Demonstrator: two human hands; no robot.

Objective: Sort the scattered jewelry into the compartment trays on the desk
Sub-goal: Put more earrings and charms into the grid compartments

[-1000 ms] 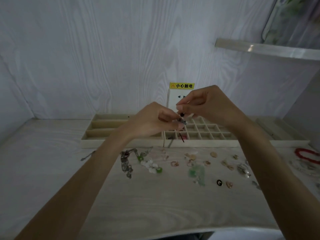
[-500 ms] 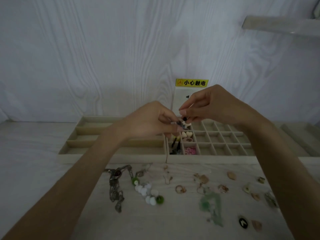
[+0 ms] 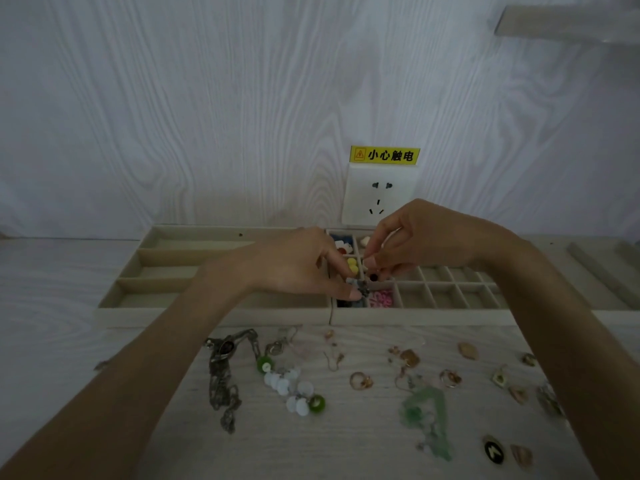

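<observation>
Both hands working one small piece over the grid tray.

I am seeing the left hand and right hand pinching a small dark earring above the grid tray's near-left compartments; loose jewelry is lying nearer on the desk.

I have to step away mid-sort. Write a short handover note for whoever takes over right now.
Left hand pinches a small dark jewelry piece over the grid tray; right hand pinches its top end with a black bead.
Done: a few left cells filled, such as yellow beads and pink pieces.
Left: the long-slot tray looks unused; dark chain, green-and-white bead strand, rings and charms remain on the desk.
</observation>
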